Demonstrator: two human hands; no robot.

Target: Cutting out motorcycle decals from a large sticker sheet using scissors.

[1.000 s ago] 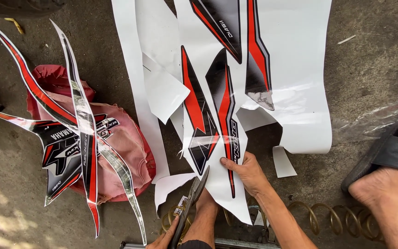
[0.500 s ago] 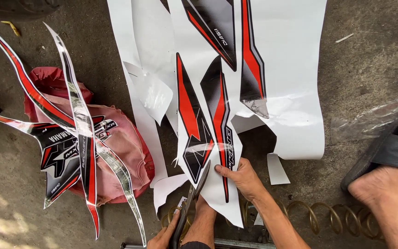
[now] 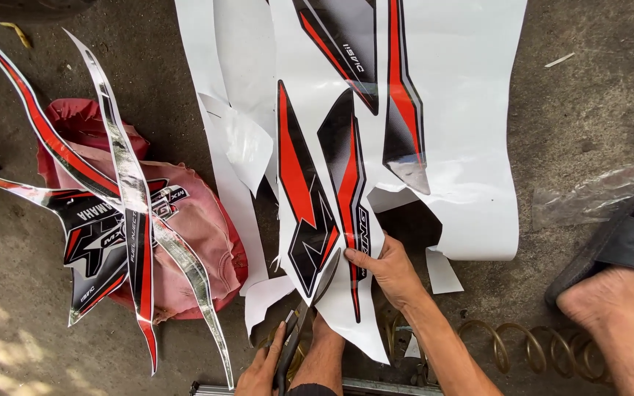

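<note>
Glossy white backing paper fills my view, and my right hand [image 3: 390, 271] pinches the decal sheet [image 3: 420, 147] at its lower edge, thumb on a red-and-black pointed sticker [image 3: 346, 191]. My left hand [image 3: 262, 370] is closed round the handles of dark scissors [image 3: 306, 308], whose blades lie against the sheet beside a black, angular decal [image 3: 306, 220]. Curled white offcuts [image 3: 247, 139] hang just left of it. Further left, cut-out shiny stripes [image 3: 111, 198] lie fanned over a crumpled pink and red cloth [image 3: 199, 235] on rough grey concrete [image 3: 588, 95]. To the right, a foot in a black sandal [image 3: 618, 253] rests near a coiled brass-coloured spring [image 3: 522, 352]. Since half a second ago, the sheet has slid slightly left and my right hand has followed it.
</note>
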